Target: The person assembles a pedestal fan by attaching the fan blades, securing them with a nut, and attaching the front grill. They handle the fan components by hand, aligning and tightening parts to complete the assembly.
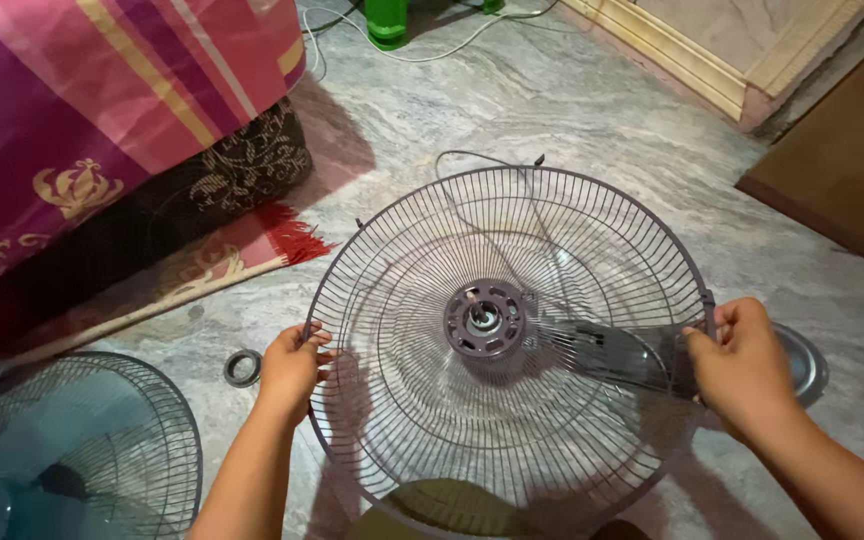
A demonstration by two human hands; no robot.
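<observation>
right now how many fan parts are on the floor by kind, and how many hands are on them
wire fan guards: 2, the grey guard held at its rim by the left hand and the right hand, and a dark guard over a blue blade
round base: 1
small ring: 1
hands: 2
total: 6

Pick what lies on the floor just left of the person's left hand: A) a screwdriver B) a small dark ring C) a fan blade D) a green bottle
B: a small dark ring lies flat on the marble floor just left of the left hand, which grips the rim of the wire fan guard; the right hand grips the opposite rim.
</observation>
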